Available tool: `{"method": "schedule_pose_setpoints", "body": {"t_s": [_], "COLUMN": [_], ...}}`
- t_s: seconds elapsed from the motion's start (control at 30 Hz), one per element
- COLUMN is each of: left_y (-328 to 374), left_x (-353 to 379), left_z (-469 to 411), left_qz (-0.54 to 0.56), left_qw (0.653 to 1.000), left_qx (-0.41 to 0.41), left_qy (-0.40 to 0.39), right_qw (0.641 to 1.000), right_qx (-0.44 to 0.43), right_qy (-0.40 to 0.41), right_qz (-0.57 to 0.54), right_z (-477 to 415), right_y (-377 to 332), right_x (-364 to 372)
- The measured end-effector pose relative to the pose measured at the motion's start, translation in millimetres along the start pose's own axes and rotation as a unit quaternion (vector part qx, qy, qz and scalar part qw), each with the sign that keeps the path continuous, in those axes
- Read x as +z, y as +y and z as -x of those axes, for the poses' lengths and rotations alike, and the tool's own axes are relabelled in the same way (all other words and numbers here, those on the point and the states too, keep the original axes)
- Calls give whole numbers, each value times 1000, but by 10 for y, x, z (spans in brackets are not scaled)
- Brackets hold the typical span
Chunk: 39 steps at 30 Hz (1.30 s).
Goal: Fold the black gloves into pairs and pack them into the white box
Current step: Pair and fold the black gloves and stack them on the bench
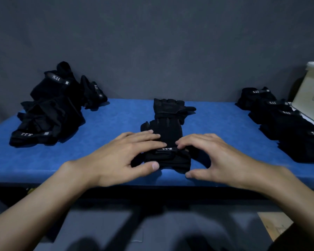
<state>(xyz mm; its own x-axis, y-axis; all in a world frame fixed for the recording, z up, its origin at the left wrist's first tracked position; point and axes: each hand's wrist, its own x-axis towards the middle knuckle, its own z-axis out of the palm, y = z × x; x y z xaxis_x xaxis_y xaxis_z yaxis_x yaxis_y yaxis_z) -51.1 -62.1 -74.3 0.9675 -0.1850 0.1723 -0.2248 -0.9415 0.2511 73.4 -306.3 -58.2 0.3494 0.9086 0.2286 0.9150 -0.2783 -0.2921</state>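
Black fabric gloves (168, 127), one stacked on the other, laid lengthwise at the centre of a blue padded tabletop (107, 120); glove fingers toward 12 o'clock, cuffs toward 6 o'clock, close to the near table edge. Far half of the stack bunched, with a glove thumb projecting toward 3 o'clock. Narrow white-lettered label strip (166, 149) across the uppermost cuff, lettering upside down from the head view.

Left hand (127, 154) entering from 7 o'clock, palm down, fingers nearly straight and relaxed, resting flat on the cuff from its 9 o'clock side; thumb pressed against the near edge of the cuff. Reach of that thumb beneath the fabric: not discernible. Right hand (212, 156) entering from 5 o'clock, fingers arched, only the fingertips (179, 143) touching the cuff beside the label strip; thumb apart from the gloves, on the tabletop near its front edge. Both hands unclenched.

Loose heap of black gloves (49, 109) at 10 o'clock, unsorted, several label strips visible. Row of folded black glove pairs (288, 122) at 2 to 3 o'clock, overlapping, running from far to near. White cardboard box (310, 87) at 3 o'clock, just beside the row, cut by the right frame edge, interior hidden. Plain grey wall (152, 42) at 12 o'clock behind the tabletop.
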Motion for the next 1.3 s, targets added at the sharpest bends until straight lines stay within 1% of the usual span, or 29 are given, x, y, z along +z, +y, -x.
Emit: {"method": "schedule_pose_setpoints", "body": {"t_s": [0.1,0.2,0.3,0.4,0.43,0.5,0.6,0.7,0.8,0.97,1.03,1.1,1.17,1.3], "left_y": [12,12,11,43,50,71,99,138,106,65,28,-8,-27,-5], "left_x": [6,21,15,11,16,15,31,5,4,35,53,52,39,-47], "left_z": [20,39,31,-8,-21,-44,-107,-188,-252,-296,-313,-304,-274,-217], "left_qz": [-17,0,34,74,97,170,276,318,330,330,293,240,216,226], "left_qw": [1000,1000,996,988,985,973,942,921,912,905,911,925,940,955], "left_qx": [0,-2,10,31,23,-20,-78,-110,-131,-143,-154,-159,-144,-103], "left_qy": [-3,28,82,131,144,157,174,195,205,226,246,249,222,161], "right_qw": [999,996,988,966,957,942,923,914,900,893,898,907,910,913], "right_qx": [-21,-27,-12,28,39,64,88,102,112,158,192,224,244,270], "right_qy": [35,77,110,126,128,154,183,169,176,205,209,214,225,220], "right_qz": [-4,-41,-107,-224,-256,-292,-327,-354,-383,-367,-335,-285,-249,-213], "right_z": [-18,-34,-51,-57,-63,-99,-188,-252,-312,-438,-480,-518,-543,-564], "right_y": [8,-6,-20,-44,-47,-48,-37,-3,41,55,82,110,132,147], "right_x": [21,42,52,25,18,20,42,59,65,154,197,240,271,287]}}
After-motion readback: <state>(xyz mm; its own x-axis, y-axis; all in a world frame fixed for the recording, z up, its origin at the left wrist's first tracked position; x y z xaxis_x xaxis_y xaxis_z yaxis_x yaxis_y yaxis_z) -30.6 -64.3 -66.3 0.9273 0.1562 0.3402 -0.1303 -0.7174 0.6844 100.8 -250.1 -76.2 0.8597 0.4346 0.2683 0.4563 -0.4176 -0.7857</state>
